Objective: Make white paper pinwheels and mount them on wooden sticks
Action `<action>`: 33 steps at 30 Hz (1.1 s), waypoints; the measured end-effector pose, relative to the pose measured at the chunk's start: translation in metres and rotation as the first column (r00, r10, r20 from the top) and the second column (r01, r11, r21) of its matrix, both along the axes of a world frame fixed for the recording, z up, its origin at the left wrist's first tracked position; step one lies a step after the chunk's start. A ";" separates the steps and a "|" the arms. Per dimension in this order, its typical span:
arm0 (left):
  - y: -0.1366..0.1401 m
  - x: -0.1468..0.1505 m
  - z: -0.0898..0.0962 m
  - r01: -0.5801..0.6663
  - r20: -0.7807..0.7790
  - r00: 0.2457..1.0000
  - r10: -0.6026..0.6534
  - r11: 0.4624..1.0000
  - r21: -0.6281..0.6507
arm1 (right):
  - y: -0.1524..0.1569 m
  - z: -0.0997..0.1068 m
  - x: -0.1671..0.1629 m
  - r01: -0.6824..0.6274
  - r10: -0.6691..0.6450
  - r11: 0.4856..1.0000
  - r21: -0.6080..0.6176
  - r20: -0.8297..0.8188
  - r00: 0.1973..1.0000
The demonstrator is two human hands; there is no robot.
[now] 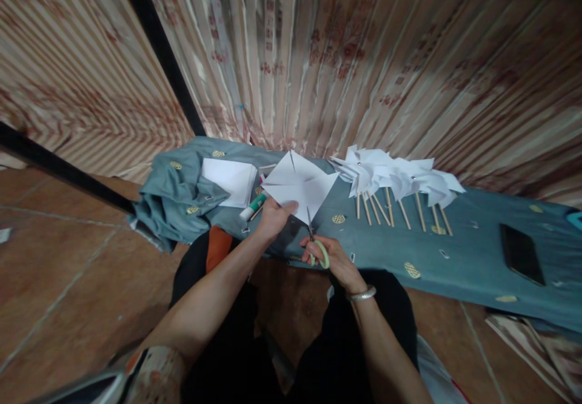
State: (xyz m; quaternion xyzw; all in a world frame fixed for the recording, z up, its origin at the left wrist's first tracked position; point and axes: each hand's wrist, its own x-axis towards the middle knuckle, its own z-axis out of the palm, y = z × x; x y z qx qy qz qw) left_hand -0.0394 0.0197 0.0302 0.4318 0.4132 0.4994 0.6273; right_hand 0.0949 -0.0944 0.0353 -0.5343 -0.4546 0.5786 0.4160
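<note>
The right hand is curled around the loops of the green-handled scissors, whose long axis points away from the body into the near corner of the white paper, though how far the blades part I cannot tell; the left hand, thumb on top, pinches the sheet's near-left edge. Just left of the cluster of pinwheels, ahead of both hands, the paper sits corner-on like a diamond, slit at its far and left corners.
</note>
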 end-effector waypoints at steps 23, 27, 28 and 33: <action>0.003 -0.001 -0.001 -0.023 0.012 1.000 0.023 0.999 0.025 | 0.001 0.003 -0.005 0.061 -0.065 0.994 -0.093 -0.040 0.997; 0.003 0.000 -0.002 -0.034 -0.002 0.999 0.034 0.999 0.037 | 0.002 -0.001 -0.004 0.062 -0.065 0.993 -0.100 -0.035 0.997; 0.002 0.000 -0.001 -0.028 -0.008 1.000 0.029 0.999 0.039 | 0.002 -0.001 -0.004 0.061 -0.064 0.994 -0.089 -0.034 0.997; -0.005 0.001 0.003 0.012 -0.043 0.999 -0.010 0.999 0.033 | 0.003 -0.004 -0.003 0.056 -0.057 0.997 -0.044 -0.032 0.998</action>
